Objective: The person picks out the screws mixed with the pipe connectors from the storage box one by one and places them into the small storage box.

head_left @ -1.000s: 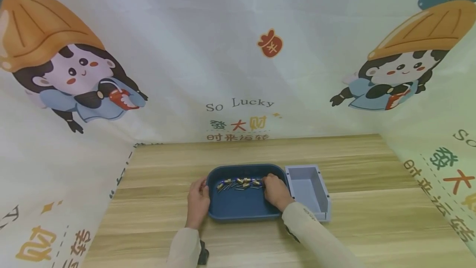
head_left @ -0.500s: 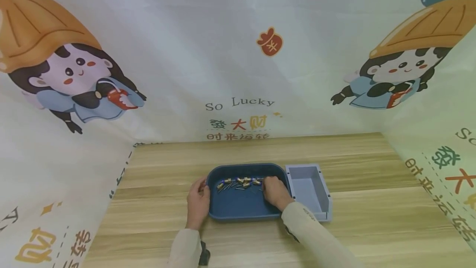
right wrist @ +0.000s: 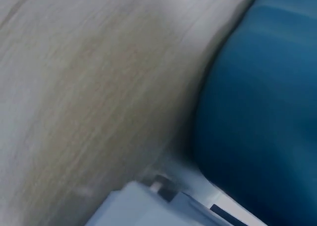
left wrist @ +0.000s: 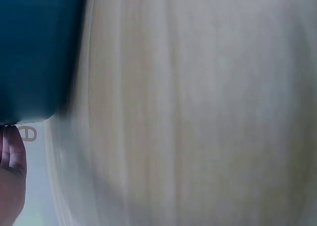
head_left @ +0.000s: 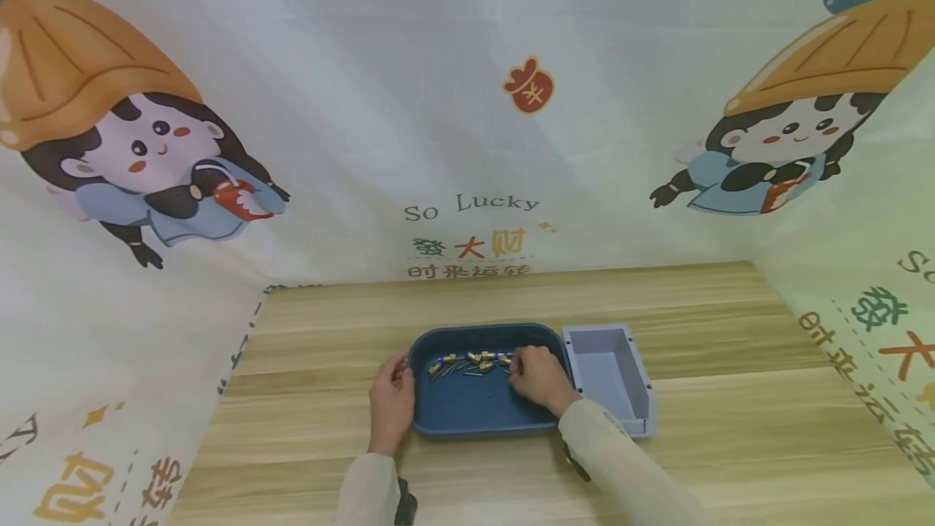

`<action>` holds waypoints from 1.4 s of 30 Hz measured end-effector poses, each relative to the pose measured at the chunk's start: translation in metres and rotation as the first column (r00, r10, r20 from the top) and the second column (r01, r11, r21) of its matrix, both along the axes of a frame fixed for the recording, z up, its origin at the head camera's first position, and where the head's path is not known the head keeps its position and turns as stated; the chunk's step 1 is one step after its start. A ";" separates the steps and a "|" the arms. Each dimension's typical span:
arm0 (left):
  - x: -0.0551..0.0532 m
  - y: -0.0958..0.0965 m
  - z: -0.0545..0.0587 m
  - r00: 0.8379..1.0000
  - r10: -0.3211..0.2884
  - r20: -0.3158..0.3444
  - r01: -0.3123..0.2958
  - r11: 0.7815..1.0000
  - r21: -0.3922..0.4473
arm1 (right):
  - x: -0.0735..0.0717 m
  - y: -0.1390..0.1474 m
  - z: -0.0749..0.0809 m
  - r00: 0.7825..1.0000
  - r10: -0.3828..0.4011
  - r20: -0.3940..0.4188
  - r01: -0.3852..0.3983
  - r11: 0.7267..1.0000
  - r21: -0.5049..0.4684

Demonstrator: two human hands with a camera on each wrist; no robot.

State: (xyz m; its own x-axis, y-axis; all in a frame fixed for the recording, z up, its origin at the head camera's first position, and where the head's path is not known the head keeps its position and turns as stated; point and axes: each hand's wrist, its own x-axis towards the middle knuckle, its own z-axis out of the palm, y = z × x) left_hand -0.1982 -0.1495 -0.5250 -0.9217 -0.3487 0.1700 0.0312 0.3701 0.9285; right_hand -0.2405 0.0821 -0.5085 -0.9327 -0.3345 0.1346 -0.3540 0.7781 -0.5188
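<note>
A dark blue tray [head_left: 485, 420] sits on the wooden table, with a cluster of small brass-coloured pieces [head_left: 482, 357] along its far inner side. Thin grey metal pins [head_left: 473, 373] lie among them, and bits of blue show between the pieces. One pin [head_left: 489, 388] lies nearer the tray's middle. My left hand [head_left: 391, 398] rests at the tray's left side, fingertips against the outer wall, as the left wrist view also shows. My right hand [head_left: 540, 378] reaches inside at the right end, fingers bent down beside the brass pieces; I cannot tell what its hidden fingertips hold.
A pale grey-blue open bin [head_left: 609, 376] stands directly against the tray's right side, partly behind my right forearm. Printed cloth [head_left: 467, 128] hangs around the back and sides of the wooden table [head_left: 307, 396].
My right hand has shifted slightly left inside the tray. A thin pin now lies toward the tray's middle, apart from the cluster. My left hand has stayed at the tray's left side.
</note>
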 end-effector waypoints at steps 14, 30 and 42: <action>0.001 -0.002 0.000 1.000 0.004 0.023 -0.004 1.000 -0.004 | 0.001 0.006 0.015 0.997 0.082 0.007 -0.081 0.996 -0.039; 0.000 -0.001 0.002 0.999 -0.011 0.035 0.011 1.000 -0.016 | 0.003 0.020 0.028 0.993 0.122 0.011 -0.120 0.987 -0.110; 0.000 -0.001 0.001 1.000 -0.004 0.004 0.004 0.999 -0.046 | 0.005 0.029 0.034 0.995 0.103 0.011 -0.101 0.988 -0.115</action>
State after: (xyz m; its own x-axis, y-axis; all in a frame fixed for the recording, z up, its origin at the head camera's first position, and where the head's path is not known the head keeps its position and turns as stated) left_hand -0.1985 -0.1502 -0.5240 -0.9236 -0.3371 0.1825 0.0293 0.4126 0.9105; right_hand -0.2354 0.1113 -0.4750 -0.8970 -0.4114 0.1616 -0.4188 0.6740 -0.6086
